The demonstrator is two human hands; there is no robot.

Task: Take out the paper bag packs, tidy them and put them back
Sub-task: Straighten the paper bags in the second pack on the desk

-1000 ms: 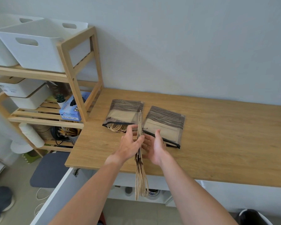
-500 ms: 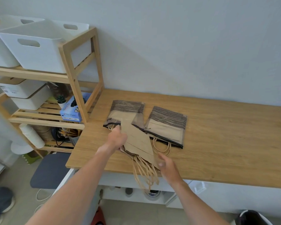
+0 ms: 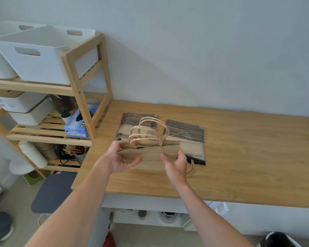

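A bundle of folded brown paper bags point(image 3: 150, 152) is held a little above the wooden table point(image 3: 239, 166), with its twisted paper handles arching upward and away from me. My left hand point(image 3: 119, 157) grips the bundle's left end and my right hand point(image 3: 177, 163) grips its right end. Behind the bundle two flat packs with black-striped tops lie side by side on the table: the left pack point(image 3: 137, 120) and the right pack point(image 3: 187, 136). A loose paper handle sticks out from under the right pack near my right hand.
A wooden shelf unit point(image 3: 84, 97) stands at the table's left end with white bins point(image 3: 36, 56) on top, white boxes, a blue glove box point(image 3: 77, 127) and a small plant below. A grey stool point(image 3: 52, 191) sits below the table's left corner.
The bundle was on edge between both palms, handles hanging over the table edge. It tipped flat, then both hands turned it so the handles now point up and away.
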